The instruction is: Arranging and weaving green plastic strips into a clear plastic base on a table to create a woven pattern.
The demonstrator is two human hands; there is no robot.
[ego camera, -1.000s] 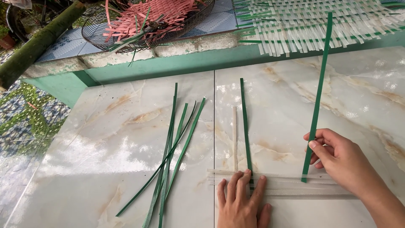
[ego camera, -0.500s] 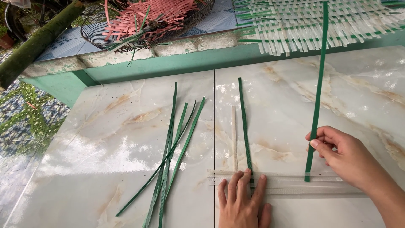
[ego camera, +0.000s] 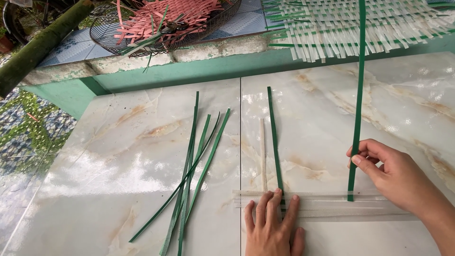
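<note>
On the glossy marble surface (ego camera: 132, 161), the left hand (ego camera: 272, 227) lies flat, fingers spread, pressing pale translucent strips (ego camera: 332, 206) and a thin green strip (ego camera: 275, 142). The right hand (ego camera: 393, 178) has its grip pinched shut on a long green strip (ego camera: 358, 95). Loose green strips (ego camera: 189, 175) lie just left.

A long green strip (ego camera: 358, 99) is held upright-running toward 12 o'clock, its lower end laid across clear strips (ego camera: 332, 205) that stretch from 9 to 3 o'clock on the marble. A second green strip (ego camera: 274, 137) and a pale strip (ego camera: 262, 151) are laid parallel, at 9 o'clock of the first.
</note>
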